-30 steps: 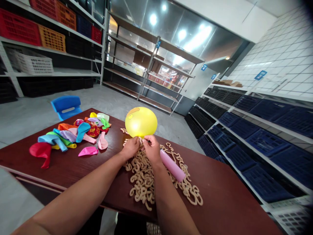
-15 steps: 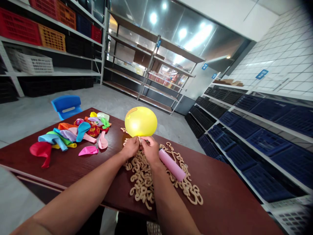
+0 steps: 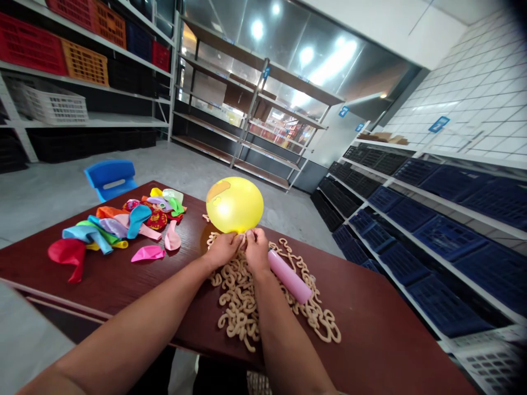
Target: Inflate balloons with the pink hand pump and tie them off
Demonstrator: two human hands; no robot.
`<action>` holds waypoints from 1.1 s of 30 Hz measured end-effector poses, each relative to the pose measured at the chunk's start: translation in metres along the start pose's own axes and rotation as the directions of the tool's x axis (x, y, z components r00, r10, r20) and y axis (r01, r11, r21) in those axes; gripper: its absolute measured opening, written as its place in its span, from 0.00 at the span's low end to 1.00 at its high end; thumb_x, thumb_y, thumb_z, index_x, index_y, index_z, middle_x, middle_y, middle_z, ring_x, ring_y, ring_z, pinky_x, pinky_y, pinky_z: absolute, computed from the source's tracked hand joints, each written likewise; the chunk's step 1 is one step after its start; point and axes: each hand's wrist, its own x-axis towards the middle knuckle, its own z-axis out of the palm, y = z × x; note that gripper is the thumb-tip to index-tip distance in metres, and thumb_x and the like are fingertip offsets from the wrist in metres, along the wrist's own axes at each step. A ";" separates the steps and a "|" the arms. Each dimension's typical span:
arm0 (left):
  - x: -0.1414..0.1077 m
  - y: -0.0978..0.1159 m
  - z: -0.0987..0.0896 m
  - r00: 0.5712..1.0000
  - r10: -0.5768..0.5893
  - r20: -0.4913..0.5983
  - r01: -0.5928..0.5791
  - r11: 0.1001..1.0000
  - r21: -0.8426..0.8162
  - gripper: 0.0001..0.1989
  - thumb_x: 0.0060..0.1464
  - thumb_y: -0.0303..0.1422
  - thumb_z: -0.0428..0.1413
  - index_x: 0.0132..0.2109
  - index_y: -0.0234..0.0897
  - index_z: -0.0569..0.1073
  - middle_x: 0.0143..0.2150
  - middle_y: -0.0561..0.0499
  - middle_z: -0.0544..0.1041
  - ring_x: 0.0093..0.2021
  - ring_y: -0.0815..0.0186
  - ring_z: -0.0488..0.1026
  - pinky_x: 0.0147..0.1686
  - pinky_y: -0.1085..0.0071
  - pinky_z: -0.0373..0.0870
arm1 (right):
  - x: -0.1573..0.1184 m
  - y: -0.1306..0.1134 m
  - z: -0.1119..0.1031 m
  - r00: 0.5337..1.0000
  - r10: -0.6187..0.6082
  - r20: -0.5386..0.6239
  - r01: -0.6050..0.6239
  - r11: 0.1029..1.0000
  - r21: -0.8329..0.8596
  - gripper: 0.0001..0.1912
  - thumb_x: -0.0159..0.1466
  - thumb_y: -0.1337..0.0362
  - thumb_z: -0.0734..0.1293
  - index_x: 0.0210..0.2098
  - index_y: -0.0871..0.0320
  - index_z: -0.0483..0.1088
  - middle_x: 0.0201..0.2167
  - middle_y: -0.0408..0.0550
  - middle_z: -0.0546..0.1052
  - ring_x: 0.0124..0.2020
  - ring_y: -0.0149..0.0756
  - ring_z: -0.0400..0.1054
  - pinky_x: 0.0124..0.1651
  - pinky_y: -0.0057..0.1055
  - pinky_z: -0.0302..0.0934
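An inflated yellow balloon [image 3: 235, 204] stands over the far side of the table, its neck end toward me. My left hand [image 3: 223, 250] is closed at the neck, with thumb and fingers pinched together. Close against it, my right hand [image 3: 257, 249] also pinches at the neck; the exact grip of the fingertips is partly hidden. Below both hands lies a heap of tan, curled, cord-like pieces [image 3: 239, 307]. A pink cylinder [image 3: 290, 277] rests on more of these curls, just right of my right hand.
Loose deflated balloons [image 3: 140, 219] in many colours lie on the left of the dark red table [image 3: 370, 329]. A blue chair [image 3: 110, 178] stands beyond its far left edge. Shelves with red and orange crates [image 3: 84, 61] rise at left, dark blue crates [image 3: 448, 236] at right.
The yellow balloon has tilted and shifted slightly left. My fingers have moved a little at its neck, the right hand's fingers now raised slightly. The other things stay in place.
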 end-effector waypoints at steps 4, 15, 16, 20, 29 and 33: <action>-0.002 0.004 0.001 0.998 0.043 0.048 -0.036 0.991 -0.126 0.18 0.55 0.41 0.43 0.23 0.35 0.66 0.20 0.52 0.65 0.23 0.70 0.61 0.25 0.74 0.54 | 0.003 0.007 -0.002 0.989 -0.067 -0.133 0.049 0.990 -0.132 0.08 0.57 0.58 0.58 0.30 0.56 0.62 0.27 0.42 0.70 0.29 0.31 0.64 0.35 0.28 0.58; -0.008 0.005 0.000 0.816 -0.081 0.572 0.555 0.387 -0.736 0.18 0.41 0.42 0.57 0.25 0.36 0.57 0.15 0.63 0.47 0.14 0.79 0.39 0.15 0.77 0.34 | 0.001 0.008 0.001 0.983 -0.093 -0.160 0.069 0.986 -0.152 0.10 0.59 0.57 0.56 0.32 0.56 0.62 0.27 0.42 0.69 0.29 0.32 0.62 0.36 0.28 0.56; -0.008 0.004 0.000 0.797 -0.071 0.600 0.585 0.337 -0.737 0.18 0.41 0.40 0.58 0.25 0.36 0.56 0.15 0.63 0.46 0.14 0.79 0.39 0.15 0.77 0.34 | 0.001 0.008 0.001 0.982 -0.103 -0.155 0.081 0.986 -0.145 0.10 0.59 0.57 0.56 0.32 0.56 0.62 0.27 0.42 0.69 0.29 0.32 0.61 0.36 0.28 0.56; -0.006 0.000 0.002 0.755 -0.020 0.655 0.643 0.221 -0.734 0.16 0.39 0.31 0.57 0.25 0.37 0.53 0.16 0.64 0.46 0.14 0.80 0.38 0.15 0.79 0.33 | 0.001 0.009 0.001 0.978 -0.093 -0.185 0.070 0.990 -0.125 0.09 0.59 0.57 0.56 0.32 0.55 0.61 0.27 0.41 0.68 0.28 0.31 0.61 0.35 0.27 0.55; -0.010 0.008 0.001 0.860 -0.089 0.503 0.474 0.503 -0.723 0.14 0.42 0.37 0.57 0.24 0.35 0.59 0.13 0.62 0.50 0.12 0.79 0.42 0.14 0.78 0.36 | 0.000 0.009 0.002 0.972 -0.090 -0.219 0.070 0.993 -0.098 0.08 0.60 0.58 0.55 0.32 0.55 0.59 0.25 0.41 0.67 0.27 0.31 0.61 0.35 0.28 0.56; -0.011 0.010 -0.001 0.951 -0.133 0.278 0.293 0.666 -0.686 0.16 0.45 0.42 0.55 0.26 0.33 0.64 0.16 0.57 0.61 0.14 0.76 0.56 0.14 0.78 0.48 | -0.001 0.004 0.003 0.968 -0.196 -0.159 0.188 0.980 -0.064 0.06 0.62 0.60 0.54 0.34 0.55 0.57 0.27 0.42 0.68 0.29 0.31 0.63 0.36 0.29 0.58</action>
